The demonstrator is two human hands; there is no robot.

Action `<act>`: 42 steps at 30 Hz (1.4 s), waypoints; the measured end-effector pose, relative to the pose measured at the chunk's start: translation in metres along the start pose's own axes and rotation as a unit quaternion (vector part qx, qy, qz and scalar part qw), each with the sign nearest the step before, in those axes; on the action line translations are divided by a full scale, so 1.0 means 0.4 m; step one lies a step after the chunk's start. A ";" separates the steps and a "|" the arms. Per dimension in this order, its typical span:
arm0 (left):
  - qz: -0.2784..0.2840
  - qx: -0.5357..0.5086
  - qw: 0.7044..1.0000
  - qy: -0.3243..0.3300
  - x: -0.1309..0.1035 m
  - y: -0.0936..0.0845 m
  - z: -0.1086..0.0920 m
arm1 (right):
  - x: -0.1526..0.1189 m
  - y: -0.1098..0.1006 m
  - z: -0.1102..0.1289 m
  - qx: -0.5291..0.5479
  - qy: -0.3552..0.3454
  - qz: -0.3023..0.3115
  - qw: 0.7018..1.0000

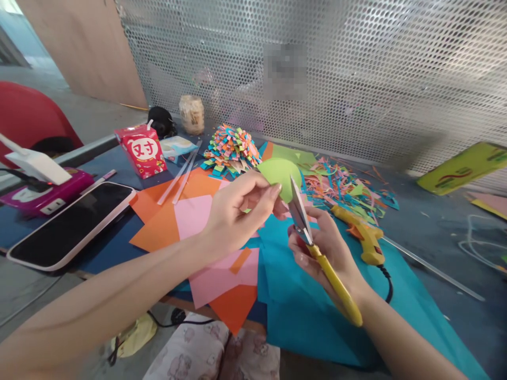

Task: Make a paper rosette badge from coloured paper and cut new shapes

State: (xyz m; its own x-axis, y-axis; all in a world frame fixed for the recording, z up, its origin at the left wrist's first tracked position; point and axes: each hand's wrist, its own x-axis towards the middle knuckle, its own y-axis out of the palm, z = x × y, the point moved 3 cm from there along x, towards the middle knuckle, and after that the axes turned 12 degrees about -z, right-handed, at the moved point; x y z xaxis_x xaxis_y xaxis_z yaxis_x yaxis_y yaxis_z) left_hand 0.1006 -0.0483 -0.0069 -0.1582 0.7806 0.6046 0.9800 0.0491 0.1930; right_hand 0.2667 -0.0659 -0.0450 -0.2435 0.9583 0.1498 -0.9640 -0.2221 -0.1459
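Between thumb and fingers, my left hand (245, 203) pinches a light green piece of paper (279, 174) with a rounded edge. My right hand (327, 248) is closed around yellow-handled scissors (322, 274), whose blades point up at the paper's right edge. Whether the blades are cutting into it, I cannot tell. Beneath my hands lie blue paper sheets (309, 311), with pink sheets (227, 274) and orange sheets (158, 232) to the left. Just right of my right hand rests a yellow glue gun (362, 235). Behind my left hand stands a multicoloured mound of paper strips (232, 150).
Paper scraps (340, 184) are heaped at the back right. On the left are a phone (75, 224), a purple power strip (51, 195) and a red snack packet (141, 150). A jar (191, 114) stands near the perforated metal panel (348, 68). A clear glue stick (431, 266) lies right.
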 end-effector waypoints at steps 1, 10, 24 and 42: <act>0.001 -0.007 1.000 -0.001 0.000 0.001 0.001 | 0.001 0.000 0.000 0.000 -0.007 -0.003 1.000; 0.009 -0.044 0.998 -0.032 -0.007 0.008 0.010 | 0.005 0.007 0.009 0.006 -0.038 -0.021 0.999; 0.022 -0.022 0.996 -0.083 -0.017 0.012 0.010 | 0.008 0.014 0.007 0.040 -0.027 -0.040 0.998; 0.025 -0.028 0.994 -0.098 -0.019 0.015 0.014 | 0.004 0.010 0.012 0.028 -0.040 -0.023 0.999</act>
State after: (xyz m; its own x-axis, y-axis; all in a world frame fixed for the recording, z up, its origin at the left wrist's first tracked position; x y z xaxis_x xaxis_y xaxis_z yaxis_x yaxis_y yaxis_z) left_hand 0.1083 -0.0504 -0.0148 -0.0766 0.8876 0.4542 0.9769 -0.0244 0.2125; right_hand 0.2618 -0.0663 -0.0406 -0.2048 0.9509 0.2322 -0.9782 -0.1907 -0.0818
